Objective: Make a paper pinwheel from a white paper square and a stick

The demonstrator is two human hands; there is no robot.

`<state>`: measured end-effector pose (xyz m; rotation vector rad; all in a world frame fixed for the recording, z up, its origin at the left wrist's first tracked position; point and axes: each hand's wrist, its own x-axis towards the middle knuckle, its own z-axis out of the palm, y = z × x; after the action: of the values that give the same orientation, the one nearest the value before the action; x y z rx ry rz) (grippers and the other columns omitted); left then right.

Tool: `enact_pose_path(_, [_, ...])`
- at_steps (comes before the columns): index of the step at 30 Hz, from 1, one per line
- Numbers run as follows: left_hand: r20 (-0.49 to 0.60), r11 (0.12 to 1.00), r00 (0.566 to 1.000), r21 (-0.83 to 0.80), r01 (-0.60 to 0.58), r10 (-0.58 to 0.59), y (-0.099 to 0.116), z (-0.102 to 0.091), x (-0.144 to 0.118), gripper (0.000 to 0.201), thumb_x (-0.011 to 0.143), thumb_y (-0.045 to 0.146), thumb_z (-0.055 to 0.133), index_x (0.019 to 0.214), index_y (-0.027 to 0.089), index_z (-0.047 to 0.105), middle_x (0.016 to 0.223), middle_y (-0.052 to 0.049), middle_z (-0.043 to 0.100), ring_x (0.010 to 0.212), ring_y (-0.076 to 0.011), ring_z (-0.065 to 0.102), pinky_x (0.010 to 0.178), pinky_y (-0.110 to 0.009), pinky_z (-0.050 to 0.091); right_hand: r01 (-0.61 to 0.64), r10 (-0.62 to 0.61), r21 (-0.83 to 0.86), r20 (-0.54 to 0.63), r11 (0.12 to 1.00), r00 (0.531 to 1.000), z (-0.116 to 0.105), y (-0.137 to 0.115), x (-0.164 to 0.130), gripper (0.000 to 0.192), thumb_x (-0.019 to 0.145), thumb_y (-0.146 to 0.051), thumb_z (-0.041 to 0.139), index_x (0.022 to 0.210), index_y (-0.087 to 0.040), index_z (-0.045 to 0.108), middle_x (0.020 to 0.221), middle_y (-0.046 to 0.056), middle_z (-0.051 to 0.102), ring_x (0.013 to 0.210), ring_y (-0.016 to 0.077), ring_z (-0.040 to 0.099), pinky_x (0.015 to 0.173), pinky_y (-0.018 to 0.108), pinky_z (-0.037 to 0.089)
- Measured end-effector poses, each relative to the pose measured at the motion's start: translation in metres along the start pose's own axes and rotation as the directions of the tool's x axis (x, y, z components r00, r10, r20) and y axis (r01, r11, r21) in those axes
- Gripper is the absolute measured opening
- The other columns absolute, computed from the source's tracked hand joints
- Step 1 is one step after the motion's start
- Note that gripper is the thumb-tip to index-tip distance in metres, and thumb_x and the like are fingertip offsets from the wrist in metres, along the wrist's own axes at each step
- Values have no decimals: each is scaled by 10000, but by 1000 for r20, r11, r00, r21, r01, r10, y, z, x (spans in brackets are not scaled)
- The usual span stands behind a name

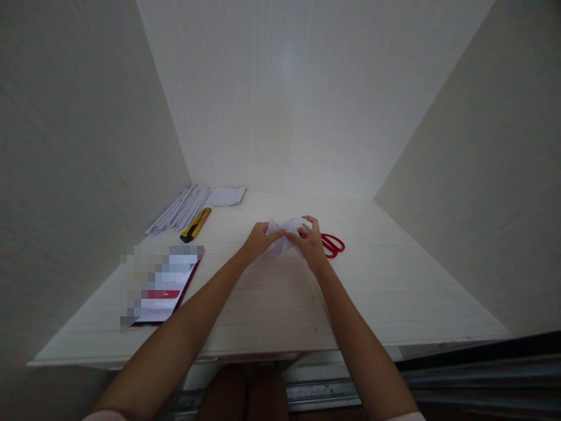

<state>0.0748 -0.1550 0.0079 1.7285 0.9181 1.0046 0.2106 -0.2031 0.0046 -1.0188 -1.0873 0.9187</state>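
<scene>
A small piece of folded white paper is held up over the middle of the table, between both hands. My left hand pinches its left side, thumb pointing inward. On the other side my right hand grips the paper, with its thumb close to the left thumb. A small dark mark shows on the paper by the right fingers. Red-handled scissors lie just right of my right hand; their blades are hidden behind it.
A yellow utility knife lies at the left. Behind it are a fanned stack of folded white papers and a flat white paper piece. A partly blurred tablet or phone rests near my left forearm. Pale walls enclose the table.
</scene>
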Motion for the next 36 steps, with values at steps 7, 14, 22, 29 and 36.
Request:
enact_pose_path(7, [76,999,997,-34,11,-9,3,-1,-2,307,617,389,602,702,97,642,638,-22,606,570,-111,512,544,-224,400,6,-7,-34,-37,999,999,-2,3,2,577,551,-234,643,1000,-224,280,566,-99,497,489,73,465,501,199,394])
enact_pose_path(14, [36,999,999,42,9,-10,6,0,-4,301,605,379,611,666,85,628,585,-12,573,527,-96,476,495,-207,365,-64,66,30,-56,997,996,-2,2,0,618,526,-229,670,1016,-234,293,616,-77,532,522,95,513,539,231,424])
enact_pose_path(22, [-20,999,999,-24,39,-40,3,-3,-1,249,585,327,599,634,83,595,539,6,523,487,-80,431,470,-205,339,-156,170,115,-120,981,978,-3,-4,2,477,622,-365,608,1027,-226,396,751,-16,610,641,114,572,591,234,411])
enact_pose_path(29, [-21,997,997,-35,69,-70,-6,-5,4,241,583,332,592,601,93,581,536,15,507,485,-74,432,475,-202,344,-19,13,-20,-249,1000,968,-9,-9,3,404,703,-397,521,1035,-204,398,694,-9,627,620,107,564,577,228,356])
enact_pose_path(36, [-30,971,971,28,236,-236,-15,-3,1,183,581,282,593,606,101,605,532,1,521,558,-117,500,488,-209,367,297,-415,-352,-333,888,847,-2,-34,4,194,706,-266,507,884,-189,501,728,-1,562,683,116,526,602,244,376])
